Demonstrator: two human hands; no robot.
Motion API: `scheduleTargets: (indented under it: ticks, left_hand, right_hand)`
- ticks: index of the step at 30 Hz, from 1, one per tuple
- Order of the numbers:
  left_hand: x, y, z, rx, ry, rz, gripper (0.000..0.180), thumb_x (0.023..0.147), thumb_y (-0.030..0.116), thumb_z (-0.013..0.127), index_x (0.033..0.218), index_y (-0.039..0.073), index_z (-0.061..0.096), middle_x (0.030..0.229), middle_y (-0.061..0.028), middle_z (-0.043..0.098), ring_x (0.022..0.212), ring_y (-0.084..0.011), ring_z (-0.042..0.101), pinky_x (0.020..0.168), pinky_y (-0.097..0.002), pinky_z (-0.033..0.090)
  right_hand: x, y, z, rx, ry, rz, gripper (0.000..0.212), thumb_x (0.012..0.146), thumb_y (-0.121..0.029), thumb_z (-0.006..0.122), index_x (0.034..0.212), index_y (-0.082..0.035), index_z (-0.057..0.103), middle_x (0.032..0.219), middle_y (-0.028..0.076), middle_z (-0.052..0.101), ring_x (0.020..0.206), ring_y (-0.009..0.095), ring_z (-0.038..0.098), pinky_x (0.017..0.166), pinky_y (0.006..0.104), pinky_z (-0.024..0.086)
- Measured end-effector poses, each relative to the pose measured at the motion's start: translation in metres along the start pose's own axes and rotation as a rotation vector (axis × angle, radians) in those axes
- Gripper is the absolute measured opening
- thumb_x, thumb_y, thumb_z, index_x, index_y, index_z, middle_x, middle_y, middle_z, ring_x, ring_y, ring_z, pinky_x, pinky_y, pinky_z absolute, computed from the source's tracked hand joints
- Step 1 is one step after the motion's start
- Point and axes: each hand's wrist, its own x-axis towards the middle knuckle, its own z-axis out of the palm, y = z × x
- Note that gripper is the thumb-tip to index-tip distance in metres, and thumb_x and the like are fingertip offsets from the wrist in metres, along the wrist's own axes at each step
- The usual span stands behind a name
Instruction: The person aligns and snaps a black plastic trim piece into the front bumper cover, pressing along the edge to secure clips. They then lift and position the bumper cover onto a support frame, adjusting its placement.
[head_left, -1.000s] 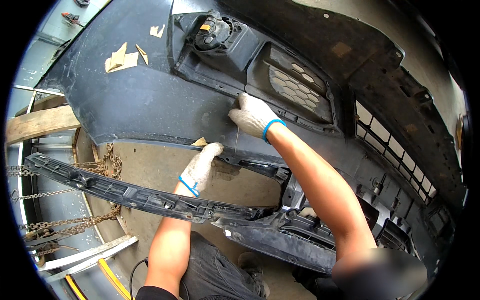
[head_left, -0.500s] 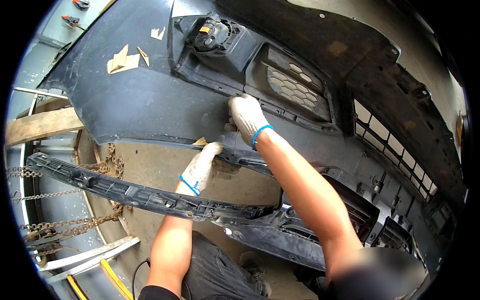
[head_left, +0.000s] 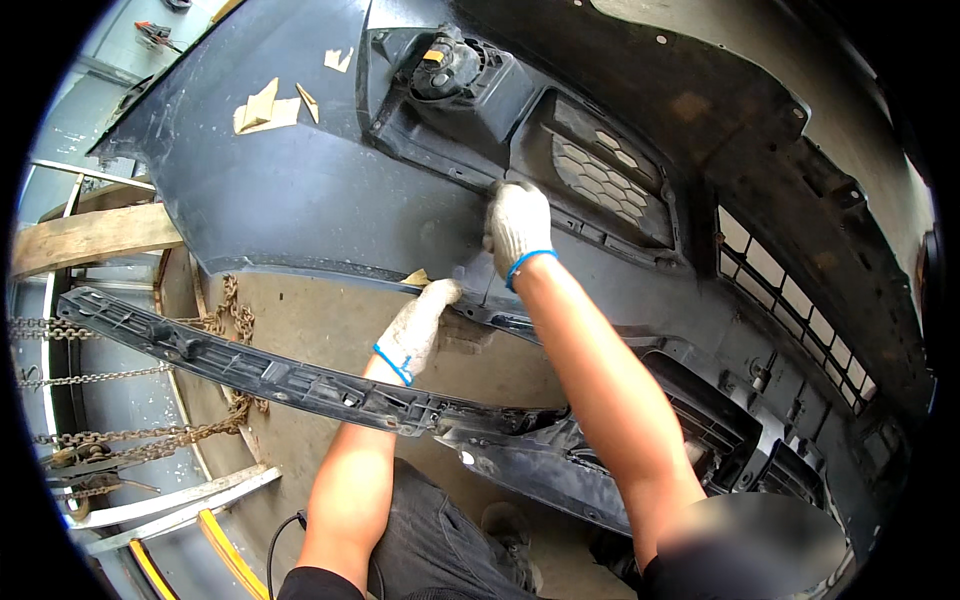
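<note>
A large dark plastic car bumper (head_left: 310, 210) lies inner side up across the middle of the view. My left hand (head_left: 422, 325), in a white knit glove with a blue cuff, grips the bumper's near edge; some of its fingers are hidden below. A small tan scrap of tape (head_left: 415, 277) sits on the edge beside it. My right hand (head_left: 520, 222), gloved the same way, is closed in a fist over the bumper, close to the honeycomb grille (head_left: 602, 182). What the fist holds, if anything, is hidden. A thin line runs down the bumper below it.
Before me a long ribbed black trim strip (head_left: 270, 378) crosses above the concrete floor. A round lamp-like part (head_left: 447, 70) sits in the bumper, with tan tape pieces (head_left: 268, 107) on its surface. At left are a wooden beam (head_left: 95, 240), rusty chains (head_left: 140, 440) and a metal frame.
The whole view has shifted, so the bumper appears farther right. My right fist has moved slightly up and right and turned a little. The left hand keeps its place on the edge.
</note>
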Motion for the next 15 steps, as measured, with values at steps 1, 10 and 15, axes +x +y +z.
scheduleTargets:
  ticks: [1, 10, 15]
  left_hand:
    - [-0.001, -0.001, 0.001, 0.021, 0.008, -0.007, 0.051, 0.095, 0.044, 0.051, 0.117, -0.001, 0.062, 0.103, -0.0202, 0.07, 0.088, -0.0352, 0.07, 0.08, -0.0493, 0.055]
    - [0.003, -0.001, 0.003, 0.04, 0.027, -0.012, 0.054, 0.095, 0.046, 0.05, 0.118, -0.001, 0.061, 0.104, -0.0211, 0.07, 0.089, -0.037, 0.07, 0.081, -0.0509, 0.055]
    - [0.013, -0.009, -0.004, 0.051, 0.06, 0.08, 0.047, 0.094, 0.042, 0.057, 0.116, 0.0, 0.061, 0.1, -0.0179, 0.071, 0.082, -0.0334, 0.071, 0.075, -0.0468, 0.057]
  right_hand:
    - [-0.003, -0.001, 0.0, 0.068, -0.04, 0.014, 0.035, 0.102, -0.036, 0.043, 0.082, -0.01, 0.057, 0.055, -0.006, 0.033, 0.042, 0.01, 0.029, 0.039, 0.0256, 0.025]
    - [0.012, 0.02, 0.003, -0.9, 0.58, -0.561, 0.037, 0.096, -0.027, 0.049, 0.109, 0.006, 0.06, 0.103, 0.034, 0.066, 0.101, 0.049, 0.063, 0.091, 0.0493, 0.049]
    - [0.039, 0.026, -0.025, -0.234, 0.384, -0.476, 0.04, 0.098, -0.037, 0.051, 0.101, 0.002, 0.061, 0.078, 0.013, 0.062, 0.071, 0.033, 0.058, 0.067, 0.0418, 0.046]
